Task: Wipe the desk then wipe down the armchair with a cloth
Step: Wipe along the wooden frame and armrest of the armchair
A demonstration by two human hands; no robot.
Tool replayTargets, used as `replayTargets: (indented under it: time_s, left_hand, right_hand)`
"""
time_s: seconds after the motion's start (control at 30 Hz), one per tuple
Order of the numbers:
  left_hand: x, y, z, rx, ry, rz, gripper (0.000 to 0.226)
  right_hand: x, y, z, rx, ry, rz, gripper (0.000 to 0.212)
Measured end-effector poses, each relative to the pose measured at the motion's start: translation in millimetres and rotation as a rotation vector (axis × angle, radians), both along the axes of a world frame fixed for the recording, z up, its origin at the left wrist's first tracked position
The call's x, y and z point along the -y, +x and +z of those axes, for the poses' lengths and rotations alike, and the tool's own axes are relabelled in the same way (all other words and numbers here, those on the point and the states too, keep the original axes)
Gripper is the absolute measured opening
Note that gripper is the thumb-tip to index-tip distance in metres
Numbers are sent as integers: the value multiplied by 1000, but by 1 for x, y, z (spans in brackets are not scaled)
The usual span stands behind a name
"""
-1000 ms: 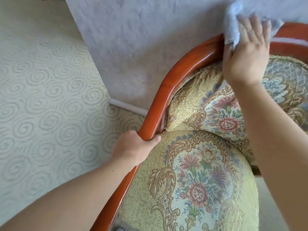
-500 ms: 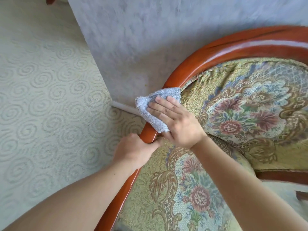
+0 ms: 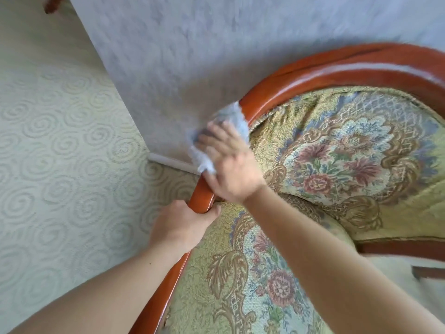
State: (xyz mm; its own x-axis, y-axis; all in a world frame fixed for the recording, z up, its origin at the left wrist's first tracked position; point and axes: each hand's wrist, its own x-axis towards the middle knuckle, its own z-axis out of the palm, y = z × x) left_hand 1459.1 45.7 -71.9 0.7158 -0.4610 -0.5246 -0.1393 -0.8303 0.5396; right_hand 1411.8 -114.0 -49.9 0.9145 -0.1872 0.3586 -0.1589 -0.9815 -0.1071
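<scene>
The armchair has a glossy red-brown wooden rail curving round a floral gold upholstered back and seat. My right hand presses a pale blue-grey cloth flat against the rail's left bend, fingers straight and blurred with motion. The cloth wraps over the wood and hides that stretch of it. Lower on the same rail, my left hand grips the wood with its thumb on the inner side.
A grey textured wall stands right behind the chair, with a white skirting strip at its foot. Pale carpet with swirl patterns spreads to the left. A dark red furniture foot shows at the top left.
My right hand swept the cloth from the top of the rail down its left curve, then slid a little back up. My left hand kept its grip in place.
</scene>
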Motion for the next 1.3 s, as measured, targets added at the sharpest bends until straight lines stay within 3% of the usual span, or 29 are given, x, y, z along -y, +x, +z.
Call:
replayTargets:
  time_s: [0.1, 0.2, 0.33, 0.47, 0.63, 0.83, 1.1, 1.3]
  left_hand:
    - [2, -1, 3, 7, 24, -8, 61]
    - [2, -2, 3, 4, 4, 12, 63]
    - [0, -2, 0, -14, -30, 4, 60]
    - [1, -1, 0, 13, -14, -5, 59]
    - [3, -1, 2, 37, 25, 19, 61]
    - [6, -2, 9, 39, 80, 7, 60]
    - [4, -4, 10, 27, 51, 30, 55]
    - [1, -5, 9, 88, 84, 27, 60]
  right_hand:
    - [-22, -8, -11, -126, 19, 163, 50]
    - [21, -12, 7, -149, -145, 234, 50]
    - [103, -29, 39, 78, -177, -169, 65]
    - [82, -19, 33, 163, -20, -267, 66]
    - [4, -31, -1, -85, 109, -1, 69]
    - [-18, -49, 10, -290, 104, 208, 65]
    - [-11, -27, 10, -474, -72, 239, 70]
    - [9, -12, 22, -473, -260, 142, 63]
